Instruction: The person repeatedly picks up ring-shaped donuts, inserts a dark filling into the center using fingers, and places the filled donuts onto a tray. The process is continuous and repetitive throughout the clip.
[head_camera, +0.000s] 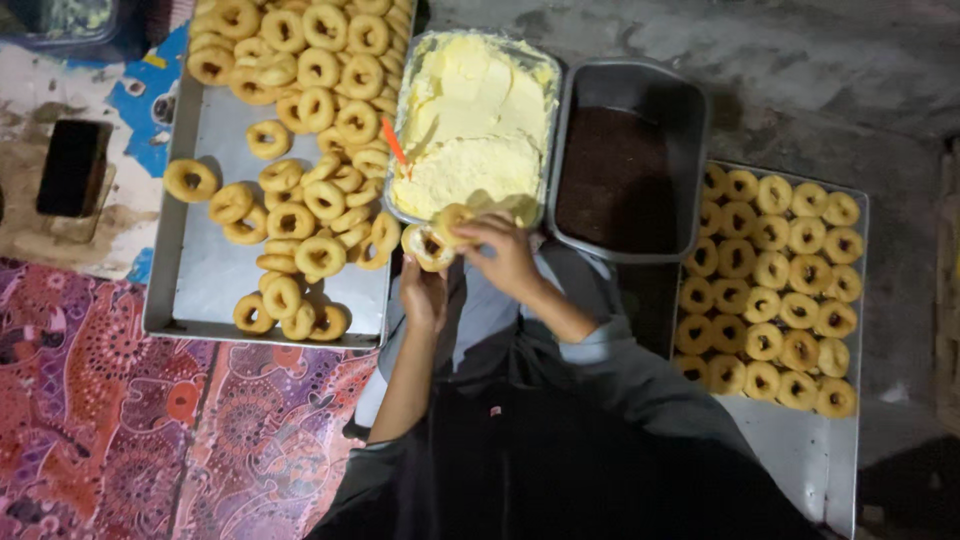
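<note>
My left hand (424, 292) holds a ring doughnut (428, 246) at the near rim of a tub of pale yellow cream (470, 130). My right hand (503, 250) rests its fingers on the doughnut's top half (452, 220), right at the cream's edge. An orange spreader handle (396, 146) sticks out of the cream at its left side. A metal tray (210, 270) heaped with plain doughnuts lies to the left. On the right a second tray (800, 450) carries doughnuts in neat rows.
A grey tub of dark brown sprinkles (618, 180) stands between the cream and the right tray. A dark phone (72, 168) lies far left on the floor. A patterned red cloth (120, 420) covers the lower left.
</note>
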